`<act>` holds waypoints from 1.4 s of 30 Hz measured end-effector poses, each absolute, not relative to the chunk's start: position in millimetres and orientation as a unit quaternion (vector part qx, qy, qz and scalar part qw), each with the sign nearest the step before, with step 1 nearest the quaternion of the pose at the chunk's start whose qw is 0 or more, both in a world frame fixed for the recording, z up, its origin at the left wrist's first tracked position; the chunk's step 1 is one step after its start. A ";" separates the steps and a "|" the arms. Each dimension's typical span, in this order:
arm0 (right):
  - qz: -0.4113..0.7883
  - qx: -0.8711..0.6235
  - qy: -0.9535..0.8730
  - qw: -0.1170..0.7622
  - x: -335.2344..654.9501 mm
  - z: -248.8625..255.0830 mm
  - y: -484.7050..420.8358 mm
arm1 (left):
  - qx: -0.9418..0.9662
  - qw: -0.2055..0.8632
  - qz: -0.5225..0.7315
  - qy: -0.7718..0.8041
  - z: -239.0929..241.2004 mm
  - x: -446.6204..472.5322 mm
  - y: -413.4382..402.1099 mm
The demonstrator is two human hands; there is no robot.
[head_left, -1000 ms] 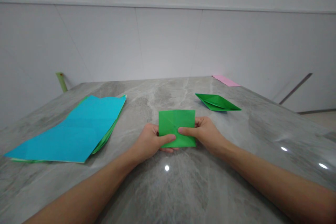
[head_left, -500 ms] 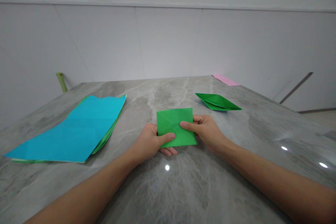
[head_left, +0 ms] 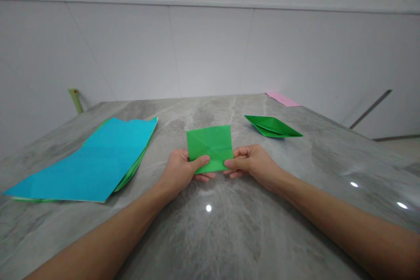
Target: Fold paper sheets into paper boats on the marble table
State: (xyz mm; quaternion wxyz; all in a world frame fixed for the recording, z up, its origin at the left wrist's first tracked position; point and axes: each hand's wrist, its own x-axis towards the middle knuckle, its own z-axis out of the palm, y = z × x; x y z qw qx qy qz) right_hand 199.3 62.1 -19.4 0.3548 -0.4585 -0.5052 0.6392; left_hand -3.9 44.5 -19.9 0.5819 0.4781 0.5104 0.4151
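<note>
A folded green paper [head_left: 211,142], roughly square with crease lines crossing near its middle, is held up in front of me over the table. My left hand [head_left: 183,167] grips its lower left part, thumb on the face and fingers behind. At the lower right corner, my right hand [head_left: 251,162] pinches the paper between its thumb and the fingers underneath. Beyond my right hand, a folded green paper boat shape [head_left: 273,127] with pointed ends rests on the table.
Blue paper sheets [head_left: 85,162] lie over green ones on the left of the grey marbled table [head_left: 210,245]. A pink paper [head_left: 283,99] sits at the far right edge. Behind the table stands a white wall [head_left: 210,52], with a light green object [head_left: 76,100] at the left.
The green paper has moved left and slightly up, with my left hand shifting along. My right thumb has slid from the paper's middle down to its lower right corner.
</note>
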 end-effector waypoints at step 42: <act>0.611 -0.413 -0.485 0.469 192.0 -21.5 56.9 | 0.693 0.502 0.271 0.441 -15.9 3.2 31.5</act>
